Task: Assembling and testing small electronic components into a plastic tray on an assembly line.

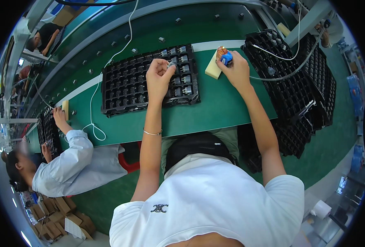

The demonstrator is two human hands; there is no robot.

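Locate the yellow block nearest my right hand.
In the head view, just right of centre, the yellow block lies on the green tabletop between the black tray and your right hand.

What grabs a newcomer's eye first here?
Probably the blue-and-orange object in the right hand, by a pale yellow block on the green bench. Next, the black tray to its left, small metallic parts in its right side, where the left hand pinches a small piece.

Green worktop (219, 109): evenly lit, edges bowed by fisheye
White shirt (215, 197): bright, soft shading in folds
Left rim: glare from white lights (26, 238)
Corners: black vignette
Co-worker's head (21, 165): partly blurred
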